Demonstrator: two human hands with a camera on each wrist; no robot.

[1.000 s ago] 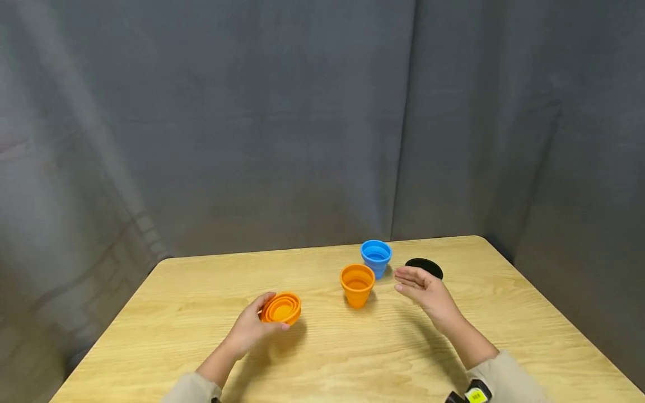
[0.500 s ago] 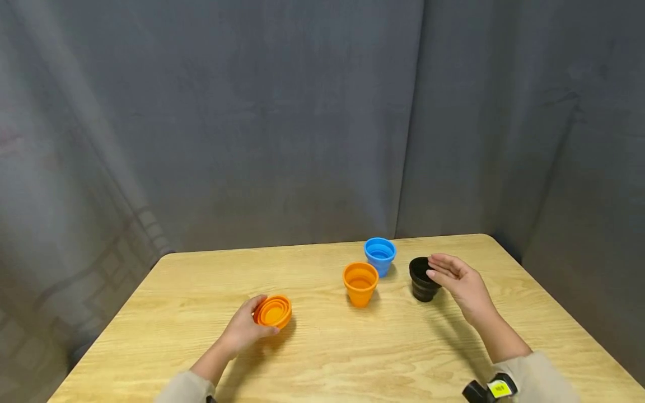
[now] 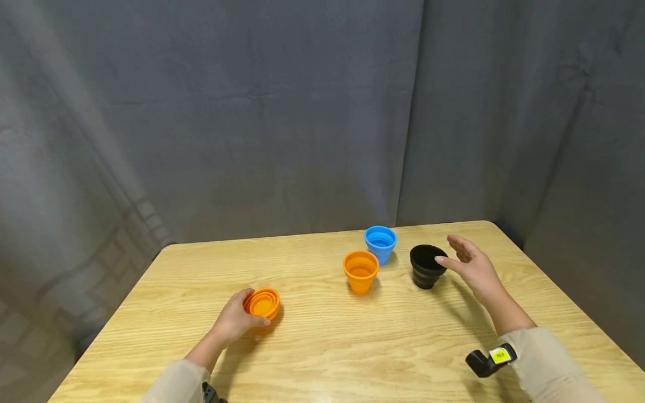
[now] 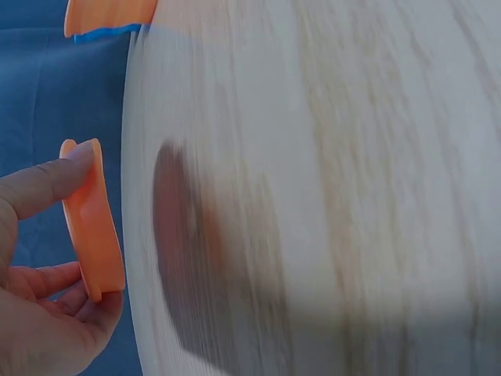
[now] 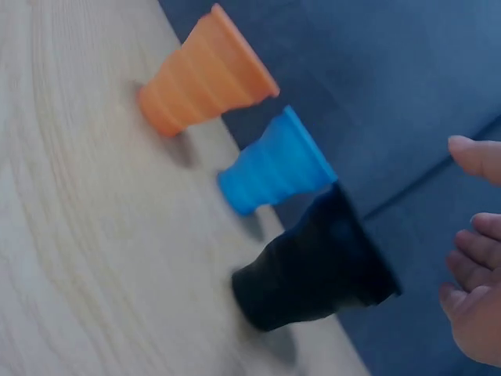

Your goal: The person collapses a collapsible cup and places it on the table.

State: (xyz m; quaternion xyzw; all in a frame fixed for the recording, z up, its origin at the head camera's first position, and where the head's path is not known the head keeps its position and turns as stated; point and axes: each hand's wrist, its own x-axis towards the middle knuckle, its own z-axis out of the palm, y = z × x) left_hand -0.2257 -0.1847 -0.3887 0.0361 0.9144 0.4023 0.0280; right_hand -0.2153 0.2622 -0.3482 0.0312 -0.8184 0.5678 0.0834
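Note:
My left hand grips a collapsed orange folding cup by its edge, its nested rings facing up. In the left wrist view the flattened cup is seen edge-on between thumb and fingers, lifted over the tabletop with its shadow beside it. An expanded black folding cup stands upright at the right. Beside it hovers my right hand, fingers spread and holding nothing. Its thumb overlaps the black rim in the head view, while the right wrist view shows a gap between hand and cup.
An expanded orange cup and a blue cup stand upright close together, left of the black one. The wooden table ends at a back edge before a grey curtain.
My right hand has moved right, past the black cup it partly covered, and its fingers have spread away from the rim. The left hand has shifted left with the collapsed orange cup.

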